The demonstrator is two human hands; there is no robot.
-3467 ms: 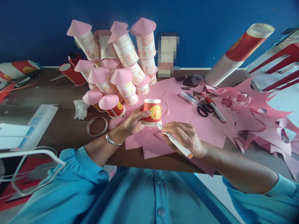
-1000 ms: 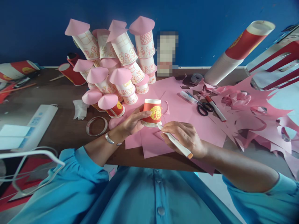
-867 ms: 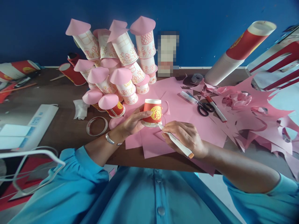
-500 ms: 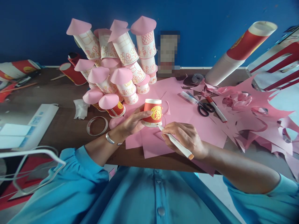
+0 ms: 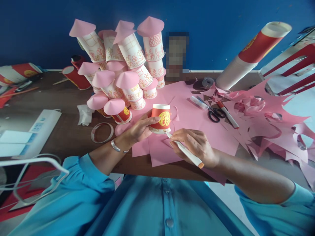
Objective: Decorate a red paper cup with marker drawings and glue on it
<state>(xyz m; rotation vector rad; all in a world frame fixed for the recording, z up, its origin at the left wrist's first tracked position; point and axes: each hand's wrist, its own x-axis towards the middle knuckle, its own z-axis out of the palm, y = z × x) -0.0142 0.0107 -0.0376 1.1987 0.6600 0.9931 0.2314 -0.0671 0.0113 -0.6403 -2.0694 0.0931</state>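
My left hand (image 5: 143, 127) is wrapped round the left side of a red and white paper cup (image 5: 157, 122) with a yellow round emblem. The cup's wide rim faces down, and small marks run along its white band. In my right hand (image 5: 194, 144) is a white marker (image 5: 188, 154) with an orange end, gripped like a pen. Its tip meets the cup's lower white band or lies very close to it. Sheets of pink paper (image 5: 167, 158) lie under both hands. Just beyond the left hand stands a red cup with a pink paper cone (image 5: 114, 107) on top.
Stacked, drawn-on cups with pink cones (image 5: 133, 54) crowd the back left. Black scissors (image 5: 216, 114), another marker (image 5: 228, 114) and pink paper scraps (image 5: 261, 124) lie at right. A tall cup stack (image 5: 248, 62) leans behind them. A tape roll (image 5: 102, 132) lies left, near a white power strip (image 5: 40, 131).
Hardly anything differs. The marker tip has shifted very slightly left along the cup's band; both hands keep their hold.
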